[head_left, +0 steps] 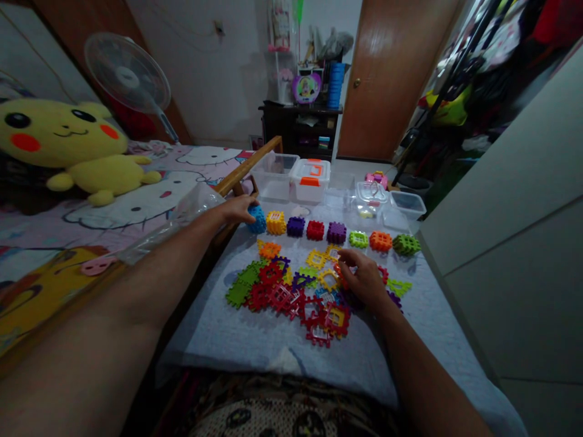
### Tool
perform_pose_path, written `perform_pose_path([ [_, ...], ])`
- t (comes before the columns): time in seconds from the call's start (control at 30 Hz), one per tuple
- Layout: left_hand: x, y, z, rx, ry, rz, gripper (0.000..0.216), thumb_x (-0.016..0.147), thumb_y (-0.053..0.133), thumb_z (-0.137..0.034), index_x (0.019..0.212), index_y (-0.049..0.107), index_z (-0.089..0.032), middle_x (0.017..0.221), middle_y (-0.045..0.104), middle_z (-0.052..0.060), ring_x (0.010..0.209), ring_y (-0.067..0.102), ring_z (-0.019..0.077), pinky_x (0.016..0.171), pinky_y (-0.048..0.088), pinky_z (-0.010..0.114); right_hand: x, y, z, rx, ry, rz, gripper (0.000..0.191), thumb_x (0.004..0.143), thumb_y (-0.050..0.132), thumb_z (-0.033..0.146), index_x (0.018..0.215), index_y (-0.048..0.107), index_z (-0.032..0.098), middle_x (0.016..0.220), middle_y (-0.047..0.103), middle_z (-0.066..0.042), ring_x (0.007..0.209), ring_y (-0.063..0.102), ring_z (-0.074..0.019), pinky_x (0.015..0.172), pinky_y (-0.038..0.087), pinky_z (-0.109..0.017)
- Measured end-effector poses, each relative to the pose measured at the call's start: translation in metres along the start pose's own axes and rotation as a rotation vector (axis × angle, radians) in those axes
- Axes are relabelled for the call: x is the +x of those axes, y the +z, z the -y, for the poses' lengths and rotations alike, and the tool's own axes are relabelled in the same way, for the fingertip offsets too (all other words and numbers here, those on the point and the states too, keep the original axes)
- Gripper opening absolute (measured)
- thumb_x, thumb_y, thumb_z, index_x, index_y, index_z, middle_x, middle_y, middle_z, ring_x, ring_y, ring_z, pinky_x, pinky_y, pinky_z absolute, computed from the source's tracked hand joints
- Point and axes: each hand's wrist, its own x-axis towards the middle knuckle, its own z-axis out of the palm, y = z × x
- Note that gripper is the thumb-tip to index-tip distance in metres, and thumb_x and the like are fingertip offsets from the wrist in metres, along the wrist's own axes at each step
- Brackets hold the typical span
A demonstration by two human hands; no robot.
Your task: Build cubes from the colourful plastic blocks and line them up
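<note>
At the left end of a row of colour-sorted stacks, my left hand (239, 209) has its fingers wrapped around the stack of blue notched building pieces (257, 221). My right hand (363, 276) is over the right part of a loose pile, fingers curved and apart, close to yellow window-frame pieces (328, 279). No piece shows in its grasp. Red pieces (281, 295) and green pieces (246, 282) lie overlapped in the pile. Along the row stand a yellow stack (276, 223), a red stack (315, 230), an orange stack (381, 241) and several others.
Behind the row stand clear plastic boxes, one with an orange-latched lid (310, 179). A cloth-covered table (255, 340) bears everything. On the left, a bed with a wooden rail (250, 167) holds a yellow plush toy (77, 145) and a plastic bag (195, 203). A white cabinet (514, 212) borders the right.
</note>
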Motion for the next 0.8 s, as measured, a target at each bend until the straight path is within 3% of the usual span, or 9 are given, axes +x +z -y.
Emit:
perform_pose_path([
  [0.3, 0.001, 0.008, 0.002, 0.044, -0.007, 0.073, 0.092, 0.057, 0.069, -0.038, 0.141, 0.040, -0.012, 0.132, 0.054, 0.015, 0.117, 0.056, 0.0279, 0.098, 0.046, 0.031, 0.000, 0.000, 0.001, 0.016, 0.017, 0.005, 0.023, 0.085, 0.053, 0.023, 0.103, 0.067, 0.018, 0.092, 0.072, -0.008, 0.076, 0.066, -0.0181, 0.073, 0.053, -0.032],
  [0.47, 0.005, 0.012, 0.006, 0.021, -0.011, 0.094, 0.091, 0.054, 0.069, -0.031, 0.139, 0.042, -0.016, 0.134, 0.055, 0.013, 0.119, 0.056, 0.0294, 0.095, 0.048, 0.031, 0.000, 0.000, 0.001, 0.014, 0.022, 0.008, 0.025, 0.085, 0.053, 0.025, 0.104, 0.067, 0.016, 0.092, 0.072, -0.008, 0.076, 0.066, -0.0187, 0.073, 0.053, -0.033],
  [0.8, 0.011, 0.026, 0.017, -0.198, 0.073, 0.056, 0.097, 0.049, 0.068, -0.023, 0.140, 0.038, -0.010, 0.131, 0.056, 0.018, 0.111, 0.060, 0.0308, 0.090, 0.050, 0.036, 0.001, -0.001, 0.001, 0.003, 0.019, 0.008, 0.024, 0.085, 0.053, 0.025, 0.103, 0.067, 0.017, 0.089, 0.072, -0.008, 0.074, 0.065, -0.0186, 0.071, 0.053, -0.033],
])
